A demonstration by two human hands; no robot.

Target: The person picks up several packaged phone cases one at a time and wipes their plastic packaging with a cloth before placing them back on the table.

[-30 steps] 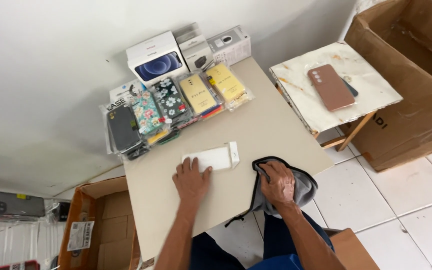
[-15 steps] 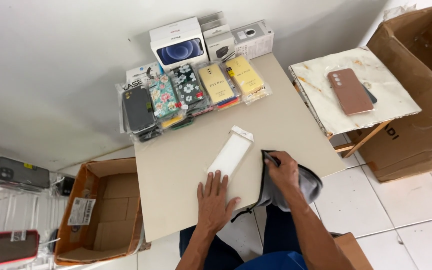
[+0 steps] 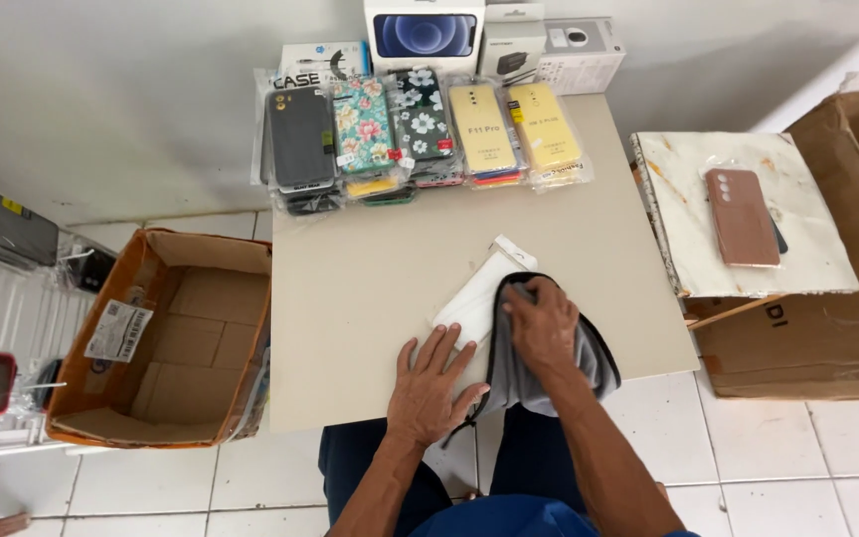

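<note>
A beige square surface [image 3: 380, 288] stands against a white wall on a white tiled floor, seen from above by the person seated at it. Along its far edge lie packaged phone cases [image 3: 420, 134] in a row: dark grey, floral, yellow. Behind them stand white boxes [image 3: 494, 45].

Near the front edge lies a flat white packet [image 3: 469, 298], angled away to the right. A grey cloth [image 3: 549, 368] with dark trim covers the packet's near right part and hangs over the surface's edge.

The left hand [image 3: 429, 383] lies flat, fingers spread, pressing down on the near end of the packet and the cloth edge; it grips nothing. The right hand [image 3: 544, 323] rests on top of the cloth with fingers curled, bunching the fabric against the packet.

This looks like wiping or polishing, with the left hand steadying the packet while the right works the cloth. A further stroke would call for firm pressure from the left hand so the packet does not slide.

To the left on the floor sits an open cardboard box [image 3: 166, 338]. To the right, a small marble-patterned table [image 3: 708, 239] carries a brownish-pink phone [image 3: 741, 216], beside a large carton [image 3: 847, 298].
</note>
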